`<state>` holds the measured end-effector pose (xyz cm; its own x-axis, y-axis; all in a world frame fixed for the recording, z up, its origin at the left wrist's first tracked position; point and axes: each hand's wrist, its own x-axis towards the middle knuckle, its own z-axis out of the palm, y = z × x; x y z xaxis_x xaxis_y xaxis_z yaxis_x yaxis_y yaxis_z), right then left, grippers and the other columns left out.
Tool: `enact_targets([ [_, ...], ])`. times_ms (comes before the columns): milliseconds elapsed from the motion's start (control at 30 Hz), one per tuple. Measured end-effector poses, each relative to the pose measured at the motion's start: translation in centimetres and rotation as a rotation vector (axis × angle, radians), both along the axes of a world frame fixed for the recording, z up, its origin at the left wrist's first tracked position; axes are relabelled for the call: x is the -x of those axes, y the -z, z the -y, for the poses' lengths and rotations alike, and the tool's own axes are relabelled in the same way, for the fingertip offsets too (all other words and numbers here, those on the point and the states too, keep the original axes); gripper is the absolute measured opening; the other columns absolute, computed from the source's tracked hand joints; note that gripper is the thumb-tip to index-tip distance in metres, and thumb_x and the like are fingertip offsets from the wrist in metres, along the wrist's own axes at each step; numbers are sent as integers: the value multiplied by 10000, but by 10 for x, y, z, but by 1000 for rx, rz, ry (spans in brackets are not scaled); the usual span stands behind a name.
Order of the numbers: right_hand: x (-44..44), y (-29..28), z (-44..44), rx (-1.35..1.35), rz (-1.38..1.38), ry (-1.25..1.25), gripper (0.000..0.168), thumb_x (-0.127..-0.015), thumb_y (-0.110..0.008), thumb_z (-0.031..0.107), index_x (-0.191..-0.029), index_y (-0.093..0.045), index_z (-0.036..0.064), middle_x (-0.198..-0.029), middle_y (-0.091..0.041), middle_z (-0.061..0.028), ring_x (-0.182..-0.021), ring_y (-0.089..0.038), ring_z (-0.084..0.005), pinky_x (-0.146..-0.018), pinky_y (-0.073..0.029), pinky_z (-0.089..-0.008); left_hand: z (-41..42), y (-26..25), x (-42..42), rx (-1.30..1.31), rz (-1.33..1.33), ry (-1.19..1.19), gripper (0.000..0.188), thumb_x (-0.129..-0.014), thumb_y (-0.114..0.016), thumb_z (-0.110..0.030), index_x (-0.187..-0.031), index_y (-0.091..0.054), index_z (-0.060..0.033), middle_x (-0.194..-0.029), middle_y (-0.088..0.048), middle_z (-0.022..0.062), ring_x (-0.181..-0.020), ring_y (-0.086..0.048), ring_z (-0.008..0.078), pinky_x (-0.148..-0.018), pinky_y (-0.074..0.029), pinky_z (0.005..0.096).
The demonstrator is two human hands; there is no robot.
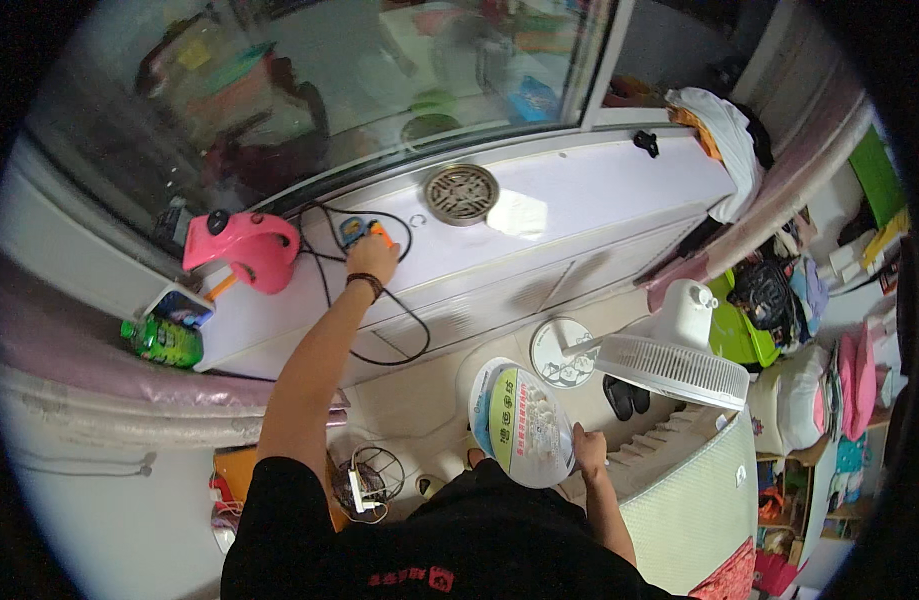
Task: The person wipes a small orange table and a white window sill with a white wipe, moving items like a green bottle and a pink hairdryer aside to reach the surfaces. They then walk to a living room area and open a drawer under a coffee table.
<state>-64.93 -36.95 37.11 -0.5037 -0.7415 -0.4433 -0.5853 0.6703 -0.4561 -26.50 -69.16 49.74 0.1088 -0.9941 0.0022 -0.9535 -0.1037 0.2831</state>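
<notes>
My left hand (373,259) reaches out over the white windowsill (594,180). Its fingers are at a small orange object (381,231), perhaps a lighter, beside a small blue item (352,229); whether they grip either one is hidden. A black cable (408,300) loops around that hand and hangs over the sill's front edge. Low in front of my body, my right hand (590,448) holds a rounded plastic hand fan (523,424) at its edge. The hand fan bears printed writing and a picture of pale cocoon-like shapes.
On the sill are a pink appliance (268,255), a round metal mosquito-coil box (461,193), white paper (518,214), a phone (180,308) and a green bottle (163,342). A white standing fan (673,367) rises beside the bed (692,480). Black slippers (626,397) and a power strip (360,491) lie low.
</notes>
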Motion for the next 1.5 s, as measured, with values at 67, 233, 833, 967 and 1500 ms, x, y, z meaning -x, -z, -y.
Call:
enact_targets([
  [67,10,7,-7,-1,-9,27,558,-804,-501,428,-628,-592,-93,-611,-542,-302,-664,-599,-431,-688,-467,-458,9,-1,3,-13,54,-13,432,-797,-592,-407,-815,-625,23,-818,-635,207,-755,-616,350,-684,-499,431],
  [233,22,8,-8,28,-54,30,550,-810,-493,432,-632,-602,-77,-610,-550,-287,-645,-597,-425,-657,-473,-458,35,3,-15,111,268,49,421,-815,-579,-399,-875,-613,16,-844,-631,188,-786,-612,328,-699,-499,420],
  [833,35,12,-38,34,2,216,483,-794,-518,371,-675,-574,-94,-606,-524,-293,-606,-594,-421,-617,-469,-446,67,16,71,-215,-1163,-289,190,-798,-517,-101,-743,-561,75,-777,-633,168,-416,-426,158,-388,-350,304],
  [967,33,8,-45,40,9,241,483,-792,-525,368,-656,-585,-92,-607,-532,-293,-609,-600,-413,-615,-471,-446,65,26,49,-245,-1250,-282,184,-788,-532,-85,-757,-545,95,-794,-630,190,-438,-437,159,-382,-348,308],
  [1500,18,8,-87,56,11,407,497,-791,-520,377,-619,-583,-84,-600,-538,-284,-625,-598,-413,-645,-466,-447,52,17,28,-339,-1243,-212,333,-879,-546,-271,-793,-617,43,-519,-455,23,-425,-440,130,-393,-346,272],
])
